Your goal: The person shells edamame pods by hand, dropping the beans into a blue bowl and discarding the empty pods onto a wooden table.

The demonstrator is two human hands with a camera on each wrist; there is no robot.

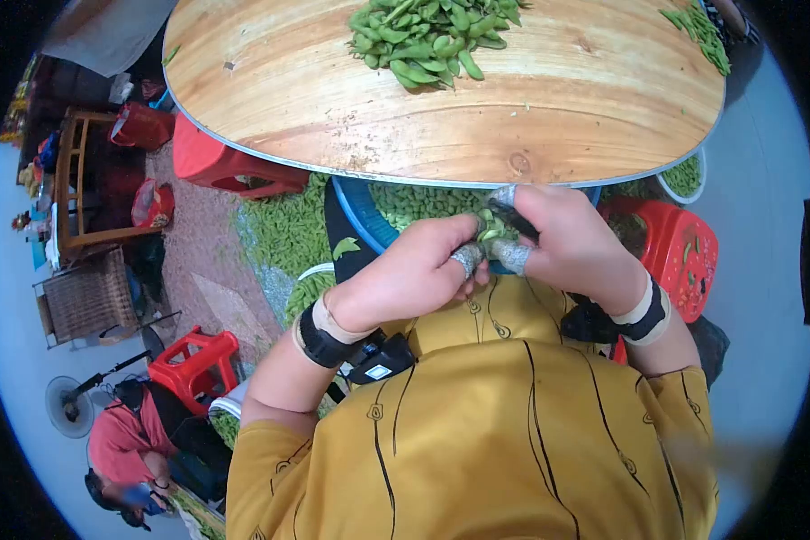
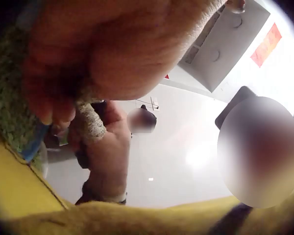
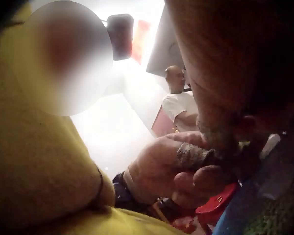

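Over a blue basin [image 1: 355, 214], my two hands meet at a green edamame pod [image 1: 493, 227]. The left hand [image 1: 414, 270] pinches it from the left, thumb and fingers bent inward. From the other side the right hand [image 1: 571, 238] grips it between thumb and fingers. Grey wrapping [image 1: 511, 257] covers several of the fingertips, and a dark piece shows between the right thumb and fingers. Shelled green beans [image 1: 414, 200] lie in the basin under the hands. In both wrist views the pod is mostly hidden behind the fingers.
A wooden table [image 1: 288, 108] with a heap of edamame pods [image 1: 423, 40] stands just ahead. Many pods [image 1: 288, 229] cover the floor at left. Red stools [image 1: 684, 256] stand on both sides. Another person [image 1: 121, 441] sits at lower left; a white bucket [image 1: 688, 180] of beans stands at right.
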